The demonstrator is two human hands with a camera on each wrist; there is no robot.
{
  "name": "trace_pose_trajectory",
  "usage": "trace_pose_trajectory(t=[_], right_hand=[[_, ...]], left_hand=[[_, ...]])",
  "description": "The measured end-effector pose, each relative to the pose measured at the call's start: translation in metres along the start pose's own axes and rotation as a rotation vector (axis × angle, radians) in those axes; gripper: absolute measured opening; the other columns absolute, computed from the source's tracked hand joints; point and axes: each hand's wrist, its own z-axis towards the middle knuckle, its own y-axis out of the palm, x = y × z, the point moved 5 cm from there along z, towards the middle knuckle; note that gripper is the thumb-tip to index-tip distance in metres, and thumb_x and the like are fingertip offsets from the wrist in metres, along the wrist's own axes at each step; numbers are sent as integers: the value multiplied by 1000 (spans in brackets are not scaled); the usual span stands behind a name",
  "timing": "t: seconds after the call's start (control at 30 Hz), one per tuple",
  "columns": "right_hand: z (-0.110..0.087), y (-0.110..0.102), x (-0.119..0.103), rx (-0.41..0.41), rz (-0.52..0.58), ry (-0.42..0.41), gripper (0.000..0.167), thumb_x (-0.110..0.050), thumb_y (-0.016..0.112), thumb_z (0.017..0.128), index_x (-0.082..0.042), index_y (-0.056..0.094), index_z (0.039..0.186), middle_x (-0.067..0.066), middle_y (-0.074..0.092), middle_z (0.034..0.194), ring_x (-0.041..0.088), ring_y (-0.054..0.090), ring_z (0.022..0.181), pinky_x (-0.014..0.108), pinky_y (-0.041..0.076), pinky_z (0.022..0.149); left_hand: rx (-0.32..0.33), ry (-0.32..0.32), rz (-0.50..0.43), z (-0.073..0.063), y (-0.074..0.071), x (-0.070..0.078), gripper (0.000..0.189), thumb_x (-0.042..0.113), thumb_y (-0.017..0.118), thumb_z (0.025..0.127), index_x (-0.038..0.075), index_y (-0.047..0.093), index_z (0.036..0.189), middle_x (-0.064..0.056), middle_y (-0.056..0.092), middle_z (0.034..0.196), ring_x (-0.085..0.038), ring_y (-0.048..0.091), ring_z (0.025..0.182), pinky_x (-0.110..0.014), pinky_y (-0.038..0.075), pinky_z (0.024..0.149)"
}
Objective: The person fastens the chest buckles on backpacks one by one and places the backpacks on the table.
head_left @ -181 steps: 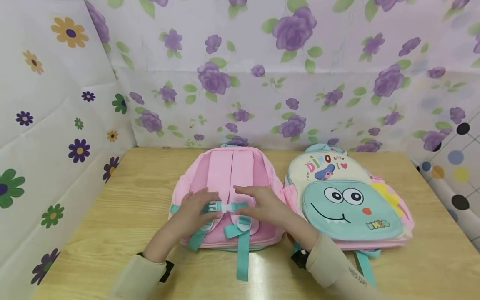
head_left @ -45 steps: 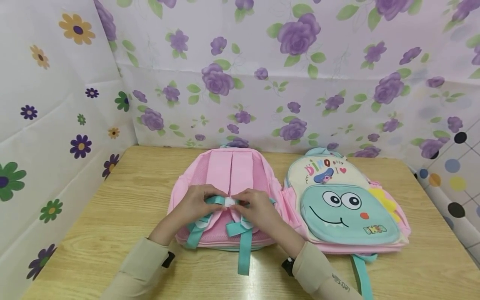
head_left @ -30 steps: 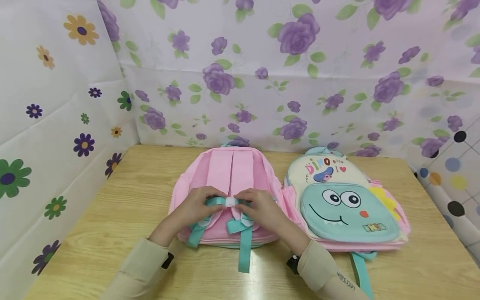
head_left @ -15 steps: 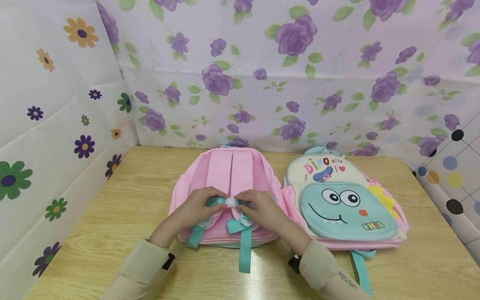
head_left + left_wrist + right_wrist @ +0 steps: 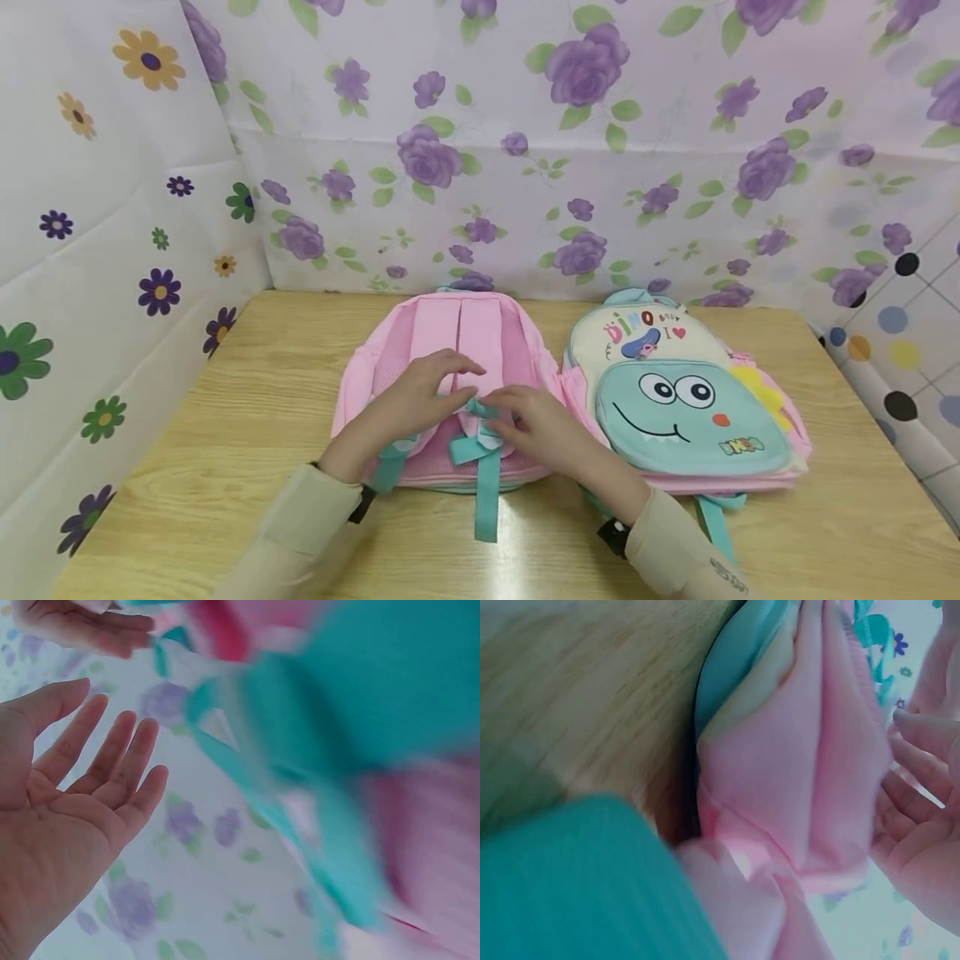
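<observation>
A pink backpack (image 5: 487, 325) lies on the table with its straps up. Over its lower middle hovers my left hand (image 5: 408, 404), fingers spread and relaxed; in the left wrist view the left palm (image 5: 67, 825) shows nothing in it. My right hand (image 5: 543, 425) is just right of the strap ends, its fingertips close by a teal chest strap (image 5: 480, 408). In the right wrist view, the right hand's fingers (image 5: 911, 799) are loosely extended beside the pink side of the bag. The white buckle seen earlier on the chest strap is hidden. A loose teal webbing end (image 5: 487, 500) hangs toward the front.
A second backpack (image 5: 697, 425), with a teal dinosaur face, lies against the pink one on the right. Its teal strap (image 5: 716, 525) trails over the wooden table (image 5: 225, 417). Flowered cloth (image 5: 517, 208) rises behind and at the left.
Both hands were pinching the chest strap at its white buckle. Now they have let go and moved apart, the left hand up and over to the right.
</observation>
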Motion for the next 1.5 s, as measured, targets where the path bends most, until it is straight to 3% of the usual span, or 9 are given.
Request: trace_pose_trajectory(t=[0.2, 0.33, 0.57, 0.67, 0.8, 1.0, 1.27, 1.4, 1.5], right_hand=[[-26, -19, -2, -17, -111, -9, 33, -24, 65, 88, -12, 63, 120, 1, 61, 118, 15, 56, 109, 34, 48, 91], [-45, -32, -1, -8, -216, -41, 31, -22, 67, 87, -13, 66, 116, 1, 63, 116, 16, 58, 107, 34, 49, 89], [-95, -47, 14, 124, -354, -125, 37, -23, 74, 80, -20, 66, 116, 1, 61, 120, 18, 57, 110, 39, 49, 88], [-118, -50, 29, 121, -441, -110, 49, -27, 73, 79, -23, 58, 127, 2, 54, 130, 21, 52, 116, 42, 45, 91], [-140, -49, 53, 34, -559, -88, 70, -37, 70, 80, -24, 40, 142, 6, 39, 144, 24, 41, 125, 44, 35, 96], [-152, -52, 74, -22, -621, -51, 84, -47, 69, 77, -25, 28, 147, 7, 37, 145, 25, 40, 125, 46, 35, 95], [-138, -40, 67, -83, -644, 15, 85, -47, 71, 77, -12, 34, 144, 12, 47, 135, 31, 47, 119, 49, 44, 92], [-131, -38, 64, -98, -657, 54, 85, -46, 73, 75, -6, 38, 141, 15, 50, 132, 34, 49, 117, 48, 45, 93], [-128, -38, 63, -102, -666, 88, 85, -46, 74, 72, -5, 40, 139, 15, 51, 129, 34, 51, 114, 47, 47, 91]], left_hand=[[-99, 24, 47, 50, 8, 29, 27, 13, 56, 92, 8, 60, 119, -6, 58, 120, -23, 53, 112, -38, 43, 96], [-176, -22, 19, 89, 20, 33, 32, 15, 56, 92, 9, 56, 124, -6, 57, 125, -21, 53, 113, -35, 43, 96], [-280, -221, -48, 141, 59, 18, 48, 17, 53, 93, 7, 40, 138, -16, 46, 138, -28, 46, 125, -36, 39, 102], [-290, -316, -103, 157, 78, 15, 58, 16, 52, 92, 8, 29, 145, -19, 48, 135, -29, 55, 113, -35, 44, 95], [-308, -407, -124, 171, 96, 15, 68, 16, 50, 91, 12, 16, 149, -18, 49, 134, -29, 60, 95, -31, 47, 84], [-338, -505, 25, 186, 115, 12, 73, 27, 49, 94, 9, 5, 150, -15, 34, 147, -20, 41, 127, -28, 33, 103], [-488, -677, 483, 185, 130, 14, 84, 49, 47, 93, 5, 4, 150, -2, 47, 140, -15, 51, 118, -28, 39, 98], [-540, -641, 523, 193, 131, 15, 89, 45, 54, 91, 3, 1, 149, -4, 43, 143, -14, 48, 121, -25, 37, 100], [-560, -550, 494, 199, 131, 14, 83, 40, 54, 92, 0, 8, 148, -9, 33, 149, -17, 42, 128, -24, 33, 104]])
